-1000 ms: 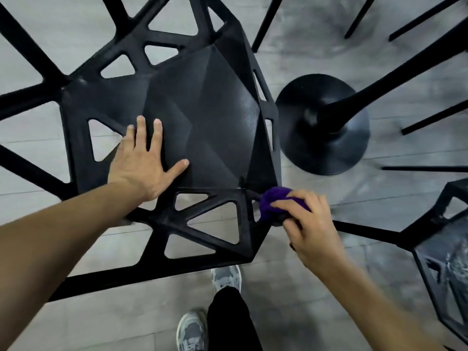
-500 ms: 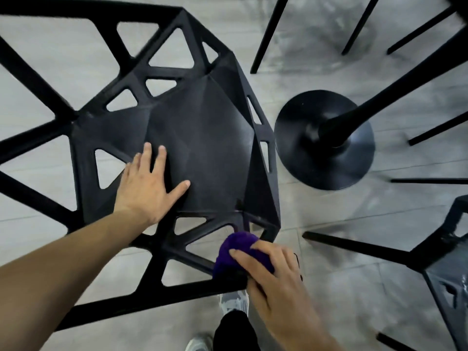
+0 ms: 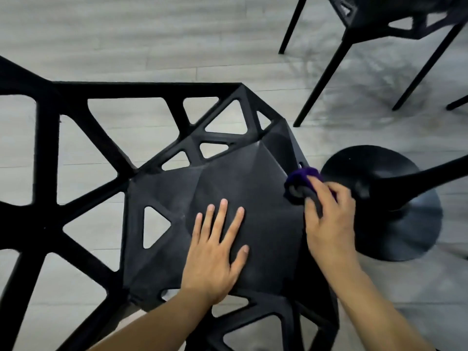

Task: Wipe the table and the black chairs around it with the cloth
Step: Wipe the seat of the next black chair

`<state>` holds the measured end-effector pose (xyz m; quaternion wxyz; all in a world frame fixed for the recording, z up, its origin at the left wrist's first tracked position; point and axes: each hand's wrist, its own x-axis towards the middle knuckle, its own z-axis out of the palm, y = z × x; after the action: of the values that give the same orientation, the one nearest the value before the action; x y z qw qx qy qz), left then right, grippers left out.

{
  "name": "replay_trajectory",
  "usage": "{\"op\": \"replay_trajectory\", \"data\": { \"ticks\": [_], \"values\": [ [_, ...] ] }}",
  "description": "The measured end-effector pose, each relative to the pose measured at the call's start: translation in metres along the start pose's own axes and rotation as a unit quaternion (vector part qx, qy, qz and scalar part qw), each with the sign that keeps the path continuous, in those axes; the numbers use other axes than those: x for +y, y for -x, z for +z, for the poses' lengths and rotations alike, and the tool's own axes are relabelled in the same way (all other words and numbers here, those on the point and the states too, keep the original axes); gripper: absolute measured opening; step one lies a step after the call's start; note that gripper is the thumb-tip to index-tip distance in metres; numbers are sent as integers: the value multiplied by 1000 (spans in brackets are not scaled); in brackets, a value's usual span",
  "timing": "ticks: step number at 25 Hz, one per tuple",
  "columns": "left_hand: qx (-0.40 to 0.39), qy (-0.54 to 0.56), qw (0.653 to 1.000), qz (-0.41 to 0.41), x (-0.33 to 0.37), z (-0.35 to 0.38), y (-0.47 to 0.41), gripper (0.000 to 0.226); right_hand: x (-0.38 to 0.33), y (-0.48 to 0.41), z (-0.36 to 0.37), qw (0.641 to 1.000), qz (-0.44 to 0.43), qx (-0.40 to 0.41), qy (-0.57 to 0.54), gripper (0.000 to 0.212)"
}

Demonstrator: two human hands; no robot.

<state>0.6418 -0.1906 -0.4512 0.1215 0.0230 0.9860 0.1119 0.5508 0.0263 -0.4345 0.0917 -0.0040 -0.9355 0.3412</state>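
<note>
A black chair (image 3: 162, 198) with a faceted seat and triangular cut-outs fills the middle of the head view. My left hand (image 3: 217, 254) rests flat on the seat, fingers straight and spread. A bunched purple cloth (image 3: 301, 178) sits against the seat's right edge, and my right hand (image 3: 329, 219) grips it there. Just right of that edge stands the table's round black base (image 3: 395, 224) with its black column (image 3: 417, 176) rising toward the upper right; the tabletop is out of view.
A second black chair (image 3: 374, 19) stands at the top right, its thin legs reaching down to the grey wood-look floor (image 3: 152, 39). The table base lies close beside my right hand.
My right hand has carried the cloth from the chair's near front frame up along to the seat's right edge. The view has shifted, and my left hand stays flat on the seat.
</note>
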Motion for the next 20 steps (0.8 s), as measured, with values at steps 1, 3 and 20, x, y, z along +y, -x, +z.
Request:
{"op": "replay_trajectory", "data": {
  "ticks": [1, 3, 20],
  "values": [
    [3, 8, 1000, 0, 1, -1, 0, 68, -4, -31, 15, 1000, -22, -2, 16, 43],
    [6, 10, 1000, -2, 2, -2, 0, 68, -13, -86, 43, 996, -73, 1, 45, 41],
    [-14, -10, 1000, -18, -1, -2, -3, 67, -88, -127, 120, 890, -426, -105, 125, 40]
  ]
}}
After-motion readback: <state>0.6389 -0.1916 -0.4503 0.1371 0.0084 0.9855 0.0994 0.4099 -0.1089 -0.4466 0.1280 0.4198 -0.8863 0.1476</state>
